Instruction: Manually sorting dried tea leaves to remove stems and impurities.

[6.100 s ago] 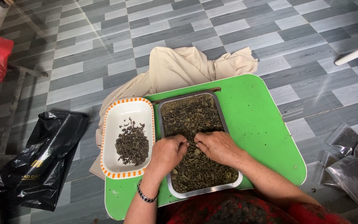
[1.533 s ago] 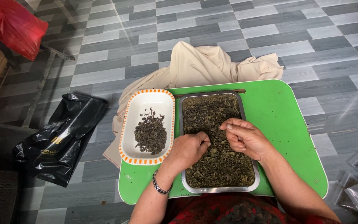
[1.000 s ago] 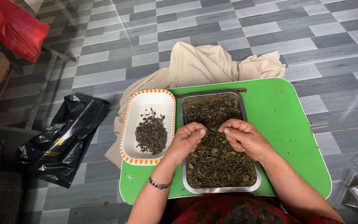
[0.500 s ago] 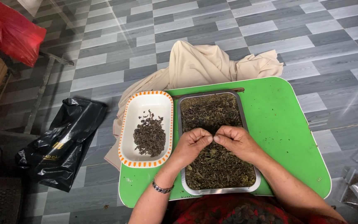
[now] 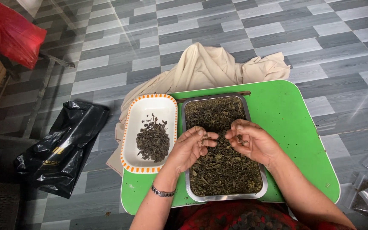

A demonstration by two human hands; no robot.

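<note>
Both hands hover over the middle of the steel tray [image 5: 252, 127], which is filled with loose dried green leaves [image 5: 224, 170] and sits on a small green table [image 5: 294, 123]. The left hand [image 5: 190, 147] has its fingers curled in, thumb and forefinger pinched on a small dark bit of leaf; the right hand [image 5: 254, 140], just across from it and nearly touching fingertip to fingertip, is half closed with a few bits against its fingers, though whether it grips them firmly I cannot tell. This looks like the picking-over step: odd pieces lifted out of the mass beneath the grip. Just outward of the left hand's pinch lies the white dish with an orange rim [image 5: 129, 140], holding a small heap of darker leaves [image 5: 152, 140]. Carrying a pinched bit there would call for a short sideways reach and a loosening of the fingers over that heap.
</note>
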